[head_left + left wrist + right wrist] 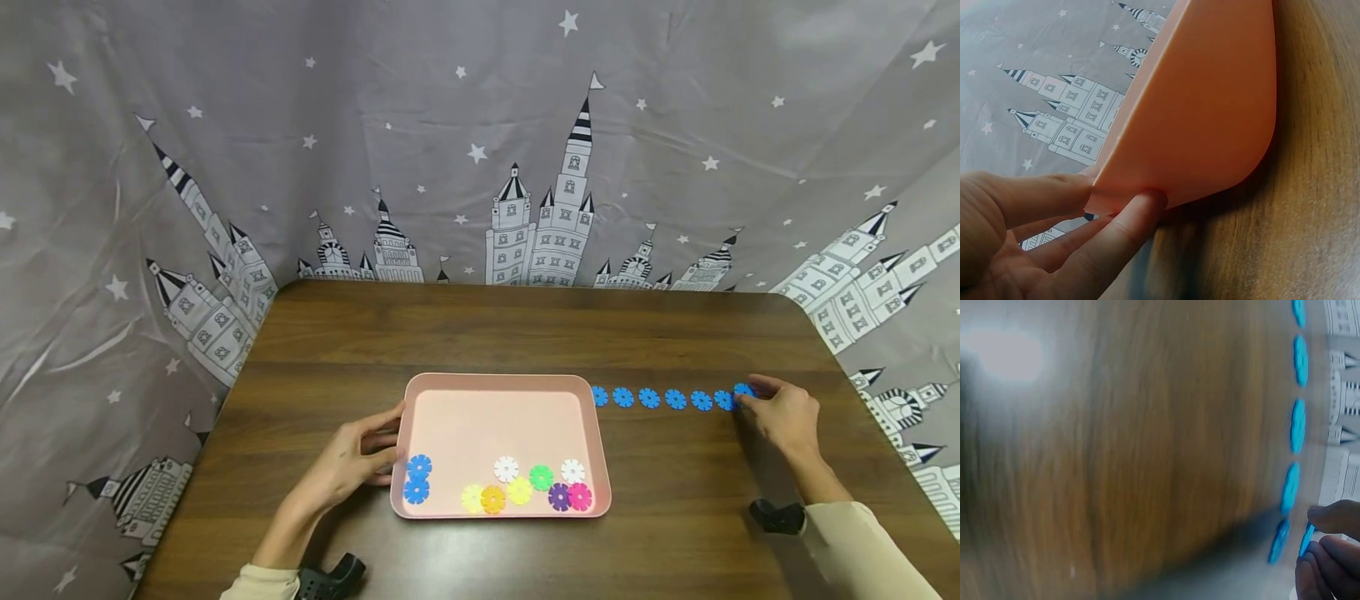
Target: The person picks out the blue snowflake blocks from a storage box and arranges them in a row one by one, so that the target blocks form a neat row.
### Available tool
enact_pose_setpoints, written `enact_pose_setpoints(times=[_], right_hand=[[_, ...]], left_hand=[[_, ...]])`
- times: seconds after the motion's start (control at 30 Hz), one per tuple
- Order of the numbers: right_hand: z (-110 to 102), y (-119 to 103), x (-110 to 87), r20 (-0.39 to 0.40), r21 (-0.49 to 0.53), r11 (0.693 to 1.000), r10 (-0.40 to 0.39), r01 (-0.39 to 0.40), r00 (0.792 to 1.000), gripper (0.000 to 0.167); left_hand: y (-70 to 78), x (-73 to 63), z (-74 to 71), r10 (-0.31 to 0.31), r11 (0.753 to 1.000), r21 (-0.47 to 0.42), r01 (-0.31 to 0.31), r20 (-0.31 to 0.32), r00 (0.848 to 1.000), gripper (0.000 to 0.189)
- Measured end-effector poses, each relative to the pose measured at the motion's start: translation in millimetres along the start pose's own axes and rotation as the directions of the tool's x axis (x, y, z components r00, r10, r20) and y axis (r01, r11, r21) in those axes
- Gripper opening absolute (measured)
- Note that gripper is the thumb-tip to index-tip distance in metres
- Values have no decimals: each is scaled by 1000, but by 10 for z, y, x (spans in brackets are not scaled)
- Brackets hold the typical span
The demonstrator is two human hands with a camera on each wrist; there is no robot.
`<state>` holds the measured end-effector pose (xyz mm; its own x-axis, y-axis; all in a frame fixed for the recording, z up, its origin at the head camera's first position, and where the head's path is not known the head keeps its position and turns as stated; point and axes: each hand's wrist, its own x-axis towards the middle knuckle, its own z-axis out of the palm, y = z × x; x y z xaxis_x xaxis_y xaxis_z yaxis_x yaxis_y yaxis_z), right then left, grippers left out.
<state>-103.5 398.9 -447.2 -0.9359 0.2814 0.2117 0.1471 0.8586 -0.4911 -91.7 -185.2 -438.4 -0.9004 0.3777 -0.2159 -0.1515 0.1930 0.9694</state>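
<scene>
My left hand grips the left edge of a pink tray, thumb and fingers on either side of its rim; the left wrist view shows the tray wall tilted. In the tray lie two blue flower-shaped discs at the left and several white, yellow, orange, green, purple and pink ones toward the front right. At the right, my right hand pinches a blue flower disc between thumb and fingers, just above the table. It is at the right end of a row of blue flower discs.
The row runs rightward from the tray's right side on the brown wooden table; its leftmost disc is partly hidden by the tray rim. A grey curtain with castles and stars hangs behind the table. Both wrists wear black devices.
</scene>
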Motion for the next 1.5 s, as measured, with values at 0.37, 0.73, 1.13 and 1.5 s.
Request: enact_pose_setpoints(times=[0.37,0.73,1.13,1.5], right_hand=[[-75,254,57,8,-35,992,120,-119,993,38],[-83,380,91,22,-71,988,142,-140,990,38],[-89,405,99,68,-86,981,177,-171,982,43],[-112,337,53,24,-33,984,174,-173,985,43]], left_hand=[[12,-31,1,-6,1000,-24,6,-9,1000,63],[-8,-11,7,-17,1000,-8,17,-18,1000,63],[4,-8,1,-27,1000,-9,27,-16,1000,64],[10,-17,-3,-23,1000,-8,23,-17,1000,64]])
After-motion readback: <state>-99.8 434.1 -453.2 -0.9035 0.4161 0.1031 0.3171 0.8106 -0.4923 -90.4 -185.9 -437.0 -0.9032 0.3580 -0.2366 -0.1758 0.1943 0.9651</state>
